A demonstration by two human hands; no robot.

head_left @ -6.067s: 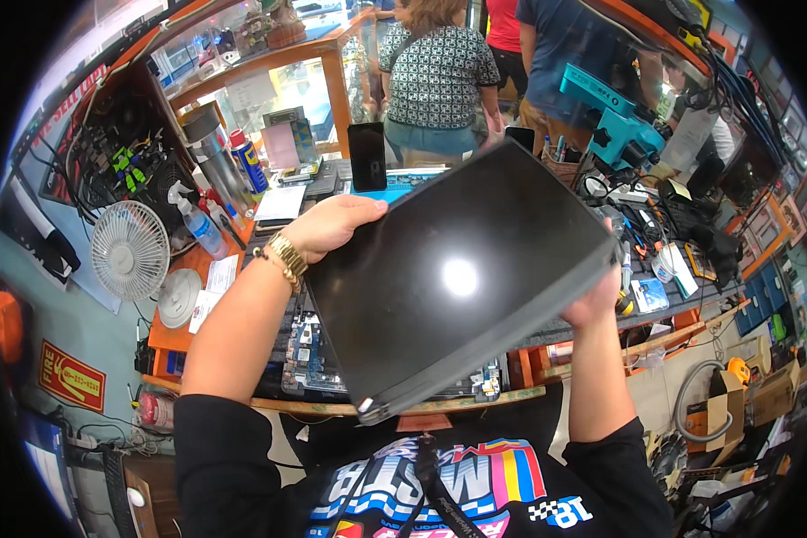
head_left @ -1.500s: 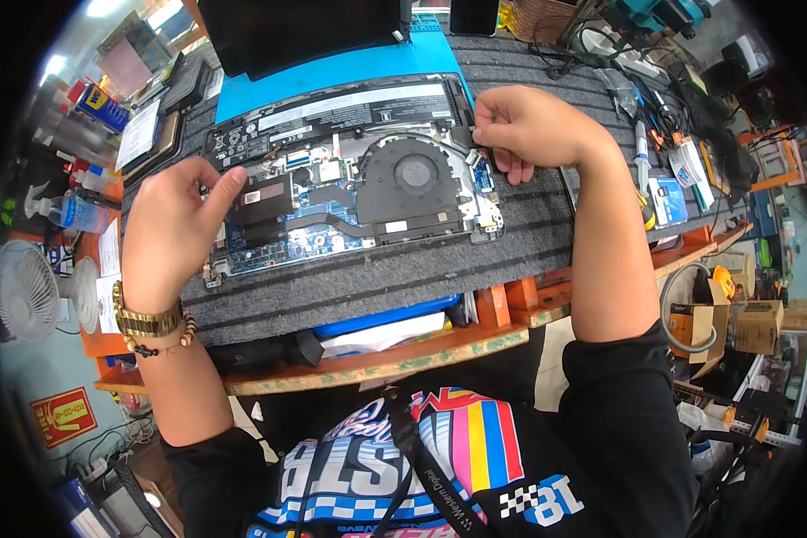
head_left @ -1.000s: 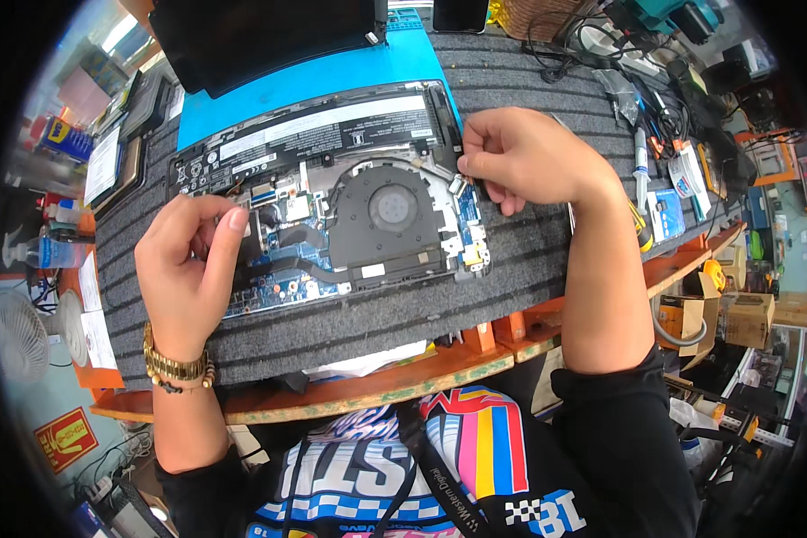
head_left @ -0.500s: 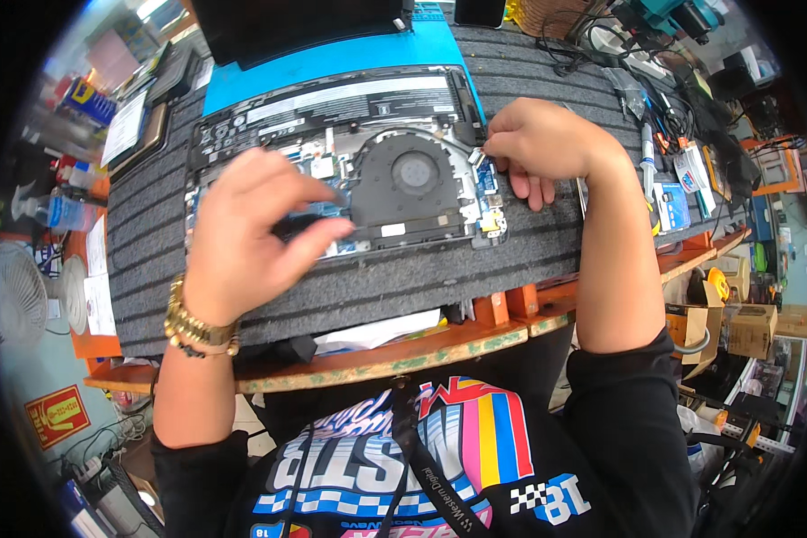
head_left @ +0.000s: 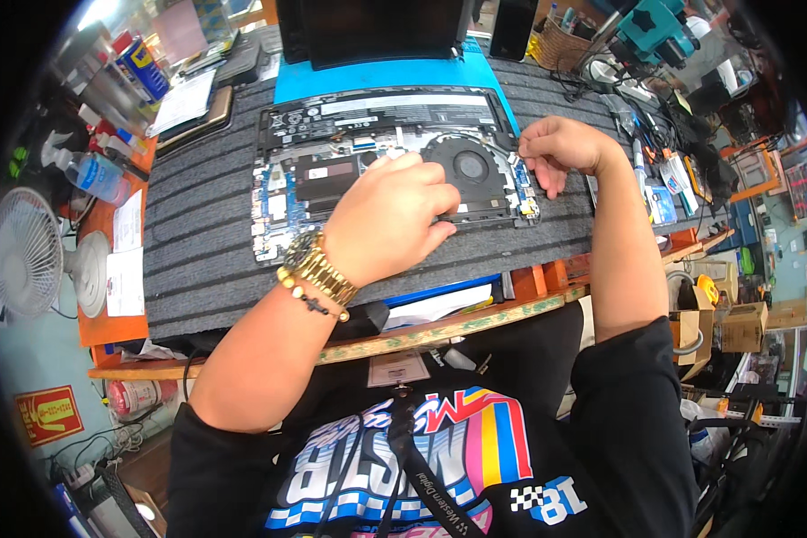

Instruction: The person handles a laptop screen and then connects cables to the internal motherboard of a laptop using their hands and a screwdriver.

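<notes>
An opened laptop base (head_left: 262, 202) lies on the ribbed grey mat, its inner parts bare. A long black battery (head_left: 332, 117) runs along its far side, and a round black fan (head_left: 468, 169) sits right of centre. My left hand (head_left: 390, 220) is over the near middle of the base beside the fan, fingers bent, thumb apart from the forefinger, nothing visible between them. At the base's right edge, my right hand (head_left: 565, 151) pinches thumb and forefinger together by a small blue circuit board (head_left: 523, 179). Whatever is in that pinch is too small to make out.
Behind the base, a dark screen (head_left: 377, 31) stands on a blue mat (head_left: 300, 82). Tools and cables (head_left: 659, 152) lie at the right; papers (head_left: 184, 103) and a spray bottle (head_left: 99, 177) are at the left. A wooden bench edge (head_left: 457, 325) runs in front.
The view has shifted, so the bench appears further right. My left hand has moved right over the base, towards the fan's near side. My right hand stays at the base's right edge.
</notes>
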